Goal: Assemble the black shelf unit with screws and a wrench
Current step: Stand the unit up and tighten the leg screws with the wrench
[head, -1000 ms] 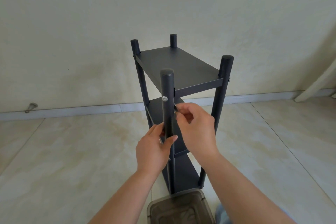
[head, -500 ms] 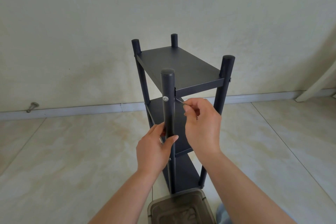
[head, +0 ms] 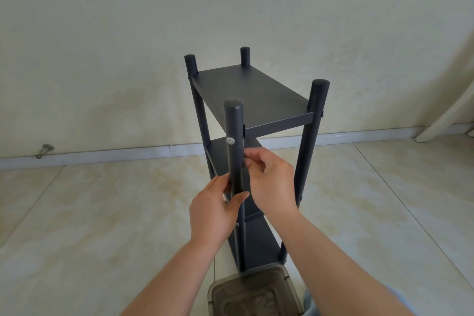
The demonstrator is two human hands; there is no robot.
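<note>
The black shelf unit (head: pixel 247 95) stands upright on the tiled floor, with three shelves between four round posts. A silver screw head (head: pixel 230 140) sits in the near post (head: pixel 233 161), just below the top shelf. My left hand (head: pixel 215 209) grips that post lower down, thumb on its right side. My right hand (head: pixel 273 181) is right of the post with fingers curled; its fingertips pinch a thin wrench against the post's right side. The fingers almost wholly hide the wrench.
A translucent grey plastic box (head: pixel 252 295) lies on the floor at the shelf's foot, between my forearms. A white baseboard (head: pixel 128 154) runs along the wall, with a metal door stop (head: pixel 45 150) at left. A white slanted beam (head: pixel 446 115) leans at far right.
My right hand first rose to the right with the wrench tip showing. It has since come back down and left against the post. My left hand has kept its grip.
</note>
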